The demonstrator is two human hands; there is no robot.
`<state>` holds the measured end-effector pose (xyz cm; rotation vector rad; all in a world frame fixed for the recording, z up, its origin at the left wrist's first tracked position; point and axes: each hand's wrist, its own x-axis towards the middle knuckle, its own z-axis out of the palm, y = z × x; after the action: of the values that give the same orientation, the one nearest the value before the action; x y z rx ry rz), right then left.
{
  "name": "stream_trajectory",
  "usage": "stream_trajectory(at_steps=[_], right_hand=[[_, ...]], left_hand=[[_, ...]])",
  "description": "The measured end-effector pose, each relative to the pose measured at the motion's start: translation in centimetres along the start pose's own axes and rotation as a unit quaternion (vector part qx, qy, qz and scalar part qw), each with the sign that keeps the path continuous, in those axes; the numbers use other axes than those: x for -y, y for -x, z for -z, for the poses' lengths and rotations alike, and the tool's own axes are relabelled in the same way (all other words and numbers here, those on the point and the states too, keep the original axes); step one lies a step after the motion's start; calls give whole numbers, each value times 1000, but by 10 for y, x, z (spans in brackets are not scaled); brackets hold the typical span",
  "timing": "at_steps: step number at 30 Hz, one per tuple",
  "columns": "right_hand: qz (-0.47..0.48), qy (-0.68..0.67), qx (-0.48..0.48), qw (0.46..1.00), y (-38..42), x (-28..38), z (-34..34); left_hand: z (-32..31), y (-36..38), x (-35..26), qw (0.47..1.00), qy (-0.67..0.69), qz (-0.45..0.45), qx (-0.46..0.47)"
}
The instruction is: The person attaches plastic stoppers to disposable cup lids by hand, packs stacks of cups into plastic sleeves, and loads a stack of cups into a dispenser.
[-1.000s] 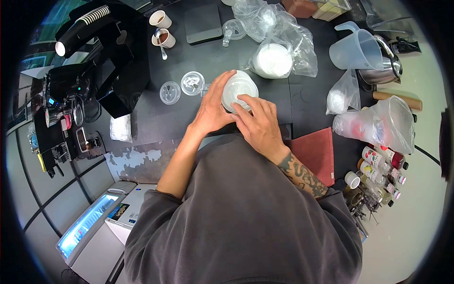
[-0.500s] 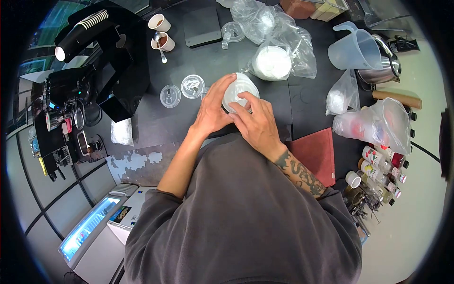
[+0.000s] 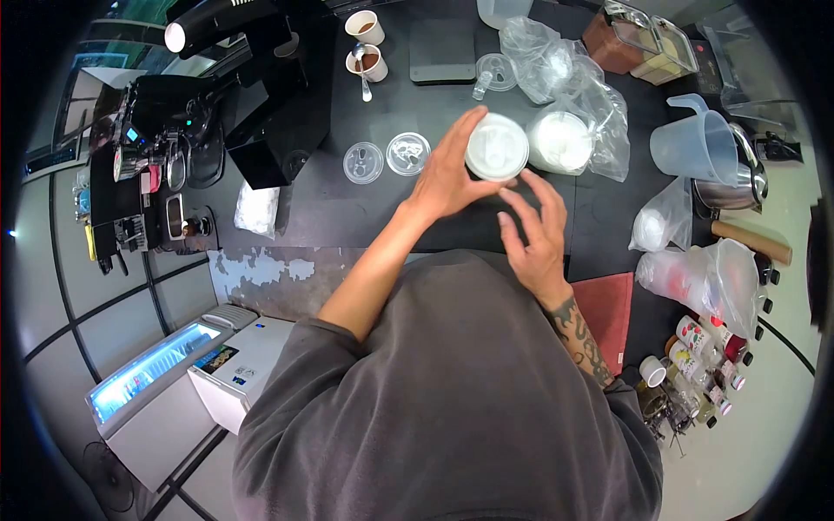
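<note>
A round white lid [image 3: 497,148], perhaps atop a cup or a stack hidden below it, is gripped at its left side by my left hand [image 3: 447,174]. My right hand [image 3: 536,236] is just below and right of the lid, its fingers apart and nothing in them. To the right of the lid stands a stack of white lids [image 3: 560,141] in a clear plastic bag [image 3: 608,126]. Two clear lids, one at the left [image 3: 363,163] and one nearer my left hand [image 3: 407,154], lie on the black table [image 3: 347,221].
Two paper cups [image 3: 367,63] with brown contents, one with a spoon, stand beyond a flat black scale's left side [image 3: 442,52]. A blue-tinted jug [image 3: 693,148], a kettle [image 3: 749,178] and bottles [image 3: 695,339] are at the right. A red cloth [image 3: 605,317] lies near my right forearm.
My right hand has come off the lid and its fingers have spread. My left hand still holds it. The whole view has shifted, with the table's things appearing farther right.
</note>
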<state>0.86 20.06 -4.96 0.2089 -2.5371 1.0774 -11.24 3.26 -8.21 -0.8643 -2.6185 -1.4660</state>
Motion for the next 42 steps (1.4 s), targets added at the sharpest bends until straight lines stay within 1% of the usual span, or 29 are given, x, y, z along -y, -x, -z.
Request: stream_trajectory(at_steps=[3, 5, 6, 9, 12, 14, 15, 17, 18, 21, 24, 25, 26, 28, 30, 31, 32, 33, 36, 37, 38, 41, 42], right_hand=[[-66, -40, -12, 997, -2, -3, 8], [-81, -50, -19, 995, -5, -6, 11], [-83, -52, -23, 995, -7, -8, 13], [-87, -63, -32, 994, -9, -10, 15], [-89, -73, -40, 993, -7, -12, 14], [-86, -78, -47, 992, -3, -13, 11], [-107, -103, -34, 988, 0, -14, 9], [-147, -154, -6, 977, 5, -16, 3], [-144, -156, 5, 977, 7, -17, 0], [-144, -170, 46, 974, 12, -21, -15], [-144, -191, 93, 966, 15, -23, -33], [-142, -182, 112, 967, 14, -22, -40], [-140, -172, 130, 966, 14, -21, -46], [-148, -142, 175, 963, 13, -19, -60], [-102, -84, 165, 977, 13, -19, -79], [-81, -52, 162, 982, 14, -18, -87], [-83, -40, 177, 980, 15, -16, -95], [-84, -16, 169, 982, 14, -12, -102], [-96, 47, 155, 982, 19, -1, -124], [-100, 66, 151, 981, 22, 3, -128], [-103, 85, 145, 980, 24, 7, -133], [-120, 143, 140, 972, 29, 14, -148], [-127, 161, 139, 969, 31, 15, -152]], left_hand=[[1, -18, 7, 1000, 1, 11, -15], [5, -26, 11, 1000, -4, 16, -26], [8, -28, 10, 999, -8, 30, -19], [15, -29, 14, 1000, -24, 14, 1], [24, -14, 17, 998, -48, 21, -23], [32, 3, 23, 995, -6, 84, -46], [36, 13, 29, 991, 14, 117, -58], [44, 43, 56, 992, -95, 81, -36], [47, 51, 58, 986, -150, 62, -25], [46, 78, 58, 968, -241, 49, 37], [44, 90, 59, 953, -294, 20, 74], [45, 92, 57, 947, -309, 6, 83], [43, 95, 60, 950, -299, 12, 86], [43, 100, 60, 954, -285, -1, 88], [46, 102, 65, 956, -277, -18, 95], [49, 99, 70, 959, -268, -12, 91], [52, 96, 75, 962, -258, -5, 85], [55, 92, 77, 966, -247, 3, 79], [68, 71, 94, 963, -255, -12, 82], [73, 65, 99, 964, -253, -16, 87], [77, 61, 106, 957, -265, -47, 106], [84, 51, 124, 964, -212, -53, 151], [88, 51, 124, 967, -201, -53, 145]])
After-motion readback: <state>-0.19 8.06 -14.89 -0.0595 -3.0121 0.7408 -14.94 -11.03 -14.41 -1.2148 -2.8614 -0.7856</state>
